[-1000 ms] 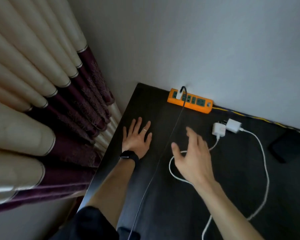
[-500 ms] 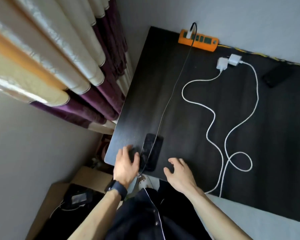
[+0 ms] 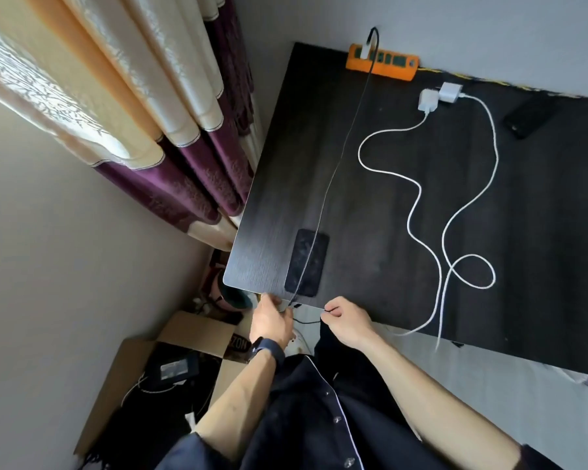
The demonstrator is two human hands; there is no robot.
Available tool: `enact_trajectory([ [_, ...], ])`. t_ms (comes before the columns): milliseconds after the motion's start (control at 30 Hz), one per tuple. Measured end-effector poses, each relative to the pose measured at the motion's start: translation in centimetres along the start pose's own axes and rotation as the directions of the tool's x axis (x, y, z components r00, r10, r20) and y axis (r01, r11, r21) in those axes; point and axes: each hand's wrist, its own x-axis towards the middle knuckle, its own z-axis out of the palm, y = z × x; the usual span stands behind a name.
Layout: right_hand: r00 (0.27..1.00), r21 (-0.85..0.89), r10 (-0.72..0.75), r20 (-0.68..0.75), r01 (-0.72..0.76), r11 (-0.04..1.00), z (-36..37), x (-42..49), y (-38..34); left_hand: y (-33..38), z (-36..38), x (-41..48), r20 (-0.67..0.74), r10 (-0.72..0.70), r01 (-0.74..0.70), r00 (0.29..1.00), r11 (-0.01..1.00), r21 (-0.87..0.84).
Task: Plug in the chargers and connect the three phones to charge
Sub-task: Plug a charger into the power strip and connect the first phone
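Right fingers [image 3: 330, 312] pinch the black cable [image 3: 340, 157] end; left hand [image 3: 272, 320] grips it at the worktop [image 3: 370, 205] edge. Phone [image 3: 307, 262] lies under the cable, near that edge. Steady phone, seat plug straight. Open room rightward; white cables [image 3: 418, 195] well apart.

— Where do the chargers sit?
— One white charger [image 3: 364, 51] stands plugged into the orange power strip [image 3: 382, 65]; its thin dark cable [image 3: 340, 157] runs across a dark phone [image 3: 307, 262] lying flat near the table's front edge. Two more white chargers [image 3: 439, 96] lie unplugged, touching, white cables [image 3: 455, 212] snaking forward.
— Other phones?
— One dark phone [image 3: 528, 117], far right.
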Motion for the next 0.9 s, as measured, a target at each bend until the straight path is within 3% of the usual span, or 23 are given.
enact_trajectory([
  [133, 0.997, 0.171, 0.055, 0.048, -0.062, 0.983, 1.1, -1.0, 0.9, -0.4, 1.2, -0.6, 0.021, -0.009, 0.012, 1.000, 0.990, -0.143],
  [300, 0.968, 0.462, 0.188, 0.168, -0.245, 0.852, 1.3, -2.3, 1.0, 0.7, 0.9, -1.6, 0.012, 0.021, -0.017, 1.000, 0.966, -0.258],
  [367, 0.959, 0.458, 0.201, 0.198, -0.272, 0.847, 1.8, -2.9, 0.8, 0.8, 0.7, -2.1, 0.045, 0.042, -0.034, 0.998, 0.985, -0.170],
  [500, 0.969, 0.360, 0.169, 0.182, -0.226, 0.905, 2.3, -2.8, 1.0, 1.2, 1.0, -1.5, 0.242, -0.050, 0.015, 0.969, 0.990, 0.143],
  [600, 0.984, 0.311, 0.139, 0.114, -0.168, 0.935, 1.7, -2.0, 2.2, 1.7, 1.9, -0.7, 0.256, -0.036, -0.042, 0.966, 0.955, 0.293],
  [700, 0.989, 0.318, 0.130, 0.071, -0.146, 0.937, 0.9, -1.7, 4.1, 1.9, 2.4, -1.8, 0.251, 0.004, -0.086, 0.968, 0.944, 0.317],
  [800, 0.986, 0.423, 0.149, 0.069, -0.164, 0.891, -0.2, -1.5, 5.8, 2.5, 2.7, -3.3, 0.220, 0.085, -0.117, 0.972, 0.984, 0.136],
  [867, 0.968, 0.547, 0.205, 0.143, -0.250, 0.799, -0.7, -2.0, 6.5, 3.4, 2.4, -5.0, 0.215, 0.076, -0.032, 0.974, 0.980, -0.198],
  [900, 0.953, 0.585, 0.228, 0.201, -0.303, 0.752, -0.8, -2.7, 6.6, 3.9, 2.0, -6.2, 0.246, 0.040, 0.059, 0.968, 0.923, -0.381],
])
